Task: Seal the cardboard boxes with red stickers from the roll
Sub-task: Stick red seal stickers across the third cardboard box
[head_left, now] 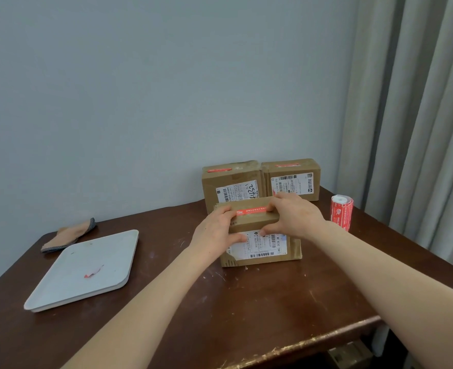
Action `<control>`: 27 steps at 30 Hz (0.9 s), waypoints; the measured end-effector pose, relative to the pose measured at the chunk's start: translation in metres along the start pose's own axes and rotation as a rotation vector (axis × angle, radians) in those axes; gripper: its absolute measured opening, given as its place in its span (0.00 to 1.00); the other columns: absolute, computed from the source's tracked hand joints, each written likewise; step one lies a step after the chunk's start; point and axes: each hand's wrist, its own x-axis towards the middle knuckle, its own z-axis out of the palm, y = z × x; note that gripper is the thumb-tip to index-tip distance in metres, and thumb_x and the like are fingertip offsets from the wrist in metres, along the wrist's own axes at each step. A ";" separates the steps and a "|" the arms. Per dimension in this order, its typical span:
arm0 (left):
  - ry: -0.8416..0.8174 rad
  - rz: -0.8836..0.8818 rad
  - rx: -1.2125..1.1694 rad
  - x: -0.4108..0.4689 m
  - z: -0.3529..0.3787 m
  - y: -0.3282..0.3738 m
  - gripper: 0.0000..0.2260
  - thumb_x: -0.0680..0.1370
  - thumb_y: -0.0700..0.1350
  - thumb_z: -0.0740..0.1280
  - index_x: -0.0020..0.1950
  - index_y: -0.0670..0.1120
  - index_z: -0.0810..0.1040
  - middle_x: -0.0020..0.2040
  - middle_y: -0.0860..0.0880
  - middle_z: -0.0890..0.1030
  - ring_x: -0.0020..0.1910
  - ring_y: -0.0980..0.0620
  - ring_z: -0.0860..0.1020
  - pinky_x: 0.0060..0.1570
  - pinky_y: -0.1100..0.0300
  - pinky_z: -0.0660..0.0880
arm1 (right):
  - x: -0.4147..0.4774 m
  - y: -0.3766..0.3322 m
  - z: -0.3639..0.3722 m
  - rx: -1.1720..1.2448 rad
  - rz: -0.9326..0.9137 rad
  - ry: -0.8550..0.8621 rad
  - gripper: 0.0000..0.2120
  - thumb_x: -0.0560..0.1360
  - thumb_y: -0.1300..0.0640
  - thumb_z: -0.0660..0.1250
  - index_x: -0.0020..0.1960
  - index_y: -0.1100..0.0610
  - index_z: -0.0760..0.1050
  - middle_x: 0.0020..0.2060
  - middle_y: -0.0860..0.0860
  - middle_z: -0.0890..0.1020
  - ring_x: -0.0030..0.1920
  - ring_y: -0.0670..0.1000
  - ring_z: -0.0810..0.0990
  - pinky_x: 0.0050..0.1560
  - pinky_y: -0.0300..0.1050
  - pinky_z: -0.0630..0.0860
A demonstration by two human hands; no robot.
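Observation:
A cardboard box [257,225] with a white shipping label stands on the brown table [246,310]. A red sticker [252,211] lies along its top. My left hand [216,231] grips the box's left end, fingers over the top and thumb on the front. My right hand [293,217] grips the right end the same way, fingers on the sticker's right end. Behind stand two more boxes, the left box [230,183] and the right box [292,179], each with a red sticker on top. The red sticker roll [341,212] stands upright at the right.
A white square tray [60,288] holding a red scrap [93,272] lies at the left. A folded cloth [69,234] sits behind it near the wall. Grey curtains [417,115] hang at the right, close to the table's corner.

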 end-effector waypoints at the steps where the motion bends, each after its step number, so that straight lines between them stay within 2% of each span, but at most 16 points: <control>1: 0.008 -0.013 -0.024 -0.001 0.001 0.000 0.32 0.72 0.56 0.71 0.72 0.46 0.67 0.72 0.53 0.64 0.67 0.54 0.68 0.64 0.58 0.68 | -0.002 0.001 0.001 -0.008 0.010 0.013 0.32 0.65 0.33 0.71 0.62 0.50 0.72 0.61 0.49 0.71 0.62 0.51 0.69 0.60 0.48 0.71; 5: 0.042 -0.112 -0.156 -0.007 0.003 -0.004 0.36 0.70 0.53 0.73 0.74 0.48 0.61 0.75 0.50 0.59 0.70 0.51 0.66 0.66 0.55 0.68 | -0.006 0.005 0.003 0.056 0.064 -0.008 0.32 0.65 0.35 0.72 0.64 0.47 0.70 0.68 0.53 0.63 0.69 0.56 0.63 0.66 0.54 0.68; 7: 0.067 -0.211 -0.265 -0.010 0.004 -0.009 0.43 0.69 0.52 0.75 0.77 0.49 0.54 0.77 0.48 0.56 0.73 0.49 0.61 0.69 0.50 0.65 | -0.006 0.006 0.002 0.096 0.092 -0.032 0.32 0.65 0.38 0.74 0.64 0.48 0.69 0.68 0.54 0.61 0.65 0.58 0.69 0.64 0.53 0.71; 10: -0.003 -0.358 -0.474 -0.014 0.004 -0.016 0.44 0.70 0.51 0.74 0.78 0.47 0.50 0.75 0.47 0.63 0.73 0.48 0.63 0.68 0.51 0.65 | -0.006 0.007 0.002 0.141 0.120 -0.040 0.31 0.66 0.41 0.75 0.64 0.48 0.69 0.68 0.53 0.60 0.57 0.59 0.75 0.58 0.52 0.75; 13: -0.060 -0.408 -0.617 -0.019 0.005 -0.017 0.37 0.74 0.48 0.72 0.76 0.46 0.56 0.69 0.49 0.71 0.64 0.51 0.72 0.62 0.56 0.70 | -0.006 0.005 0.002 0.168 0.123 -0.021 0.30 0.66 0.42 0.75 0.64 0.47 0.70 0.68 0.52 0.61 0.57 0.59 0.76 0.57 0.51 0.75; 16: -0.027 -0.402 -0.631 -0.016 0.004 -0.015 0.27 0.75 0.47 0.70 0.71 0.47 0.64 0.64 0.50 0.76 0.56 0.54 0.74 0.58 0.55 0.74 | -0.004 0.005 0.001 0.225 0.131 0.002 0.29 0.66 0.42 0.76 0.64 0.47 0.72 0.66 0.50 0.64 0.57 0.56 0.76 0.56 0.50 0.74; 20: 0.016 -0.420 -0.646 -0.007 -0.005 -0.016 0.23 0.75 0.49 0.69 0.68 0.47 0.68 0.59 0.51 0.77 0.56 0.52 0.76 0.56 0.53 0.76 | -0.001 0.006 -0.004 0.312 0.167 0.042 0.28 0.66 0.41 0.75 0.63 0.46 0.74 0.63 0.50 0.68 0.58 0.54 0.75 0.54 0.48 0.73; 24: 0.090 -0.439 -0.715 0.002 -0.013 -0.020 0.21 0.75 0.51 0.69 0.65 0.46 0.72 0.59 0.50 0.78 0.56 0.51 0.77 0.56 0.50 0.77 | 0.005 0.009 -0.011 0.396 0.197 0.145 0.24 0.68 0.40 0.73 0.60 0.47 0.75 0.59 0.49 0.71 0.52 0.50 0.74 0.51 0.45 0.72; 27: 0.164 -0.467 -0.734 0.007 -0.019 -0.018 0.21 0.75 0.54 0.69 0.63 0.46 0.74 0.58 0.50 0.79 0.55 0.50 0.78 0.53 0.50 0.79 | 0.013 0.011 -0.015 0.471 0.206 0.210 0.25 0.71 0.41 0.70 0.64 0.50 0.73 0.60 0.50 0.76 0.53 0.49 0.76 0.51 0.46 0.75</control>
